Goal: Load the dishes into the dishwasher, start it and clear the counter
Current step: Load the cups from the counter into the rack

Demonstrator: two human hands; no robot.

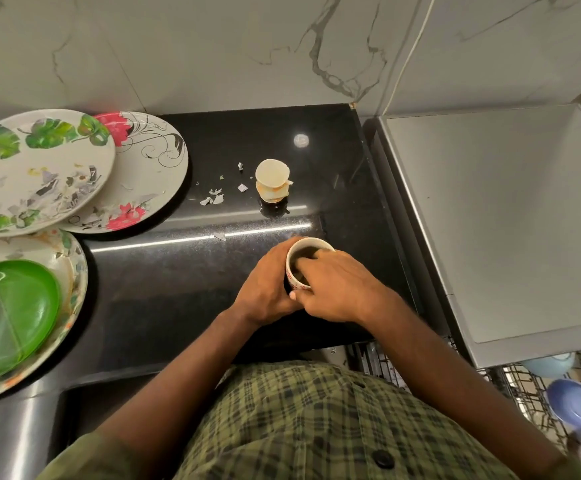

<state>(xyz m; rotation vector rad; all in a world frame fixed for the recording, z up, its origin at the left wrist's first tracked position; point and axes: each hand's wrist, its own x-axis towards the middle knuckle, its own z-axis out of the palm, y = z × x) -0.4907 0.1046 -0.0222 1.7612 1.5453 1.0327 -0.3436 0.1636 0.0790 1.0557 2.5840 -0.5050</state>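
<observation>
Head view: worktop (pixel 164 278) carries four soiled plates (pixel 39 168) at left, uncleared. Dishwasher rack (pixel 524 386) at lower right holds two bluish bowls (pixel 574 403); loading judged partly done, start pending. Mug (pixel 308 261) at centre: left hand (pixel 264 289) wraps it, right hand (pixel 337 285) fingers reach inside. Small stained cup (pixel 272 181) and scraps (pixel 212 199) remain behind.

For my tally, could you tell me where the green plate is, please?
Head view, lower left: the green plate lies on a floral plate beside the sink.
</observation>
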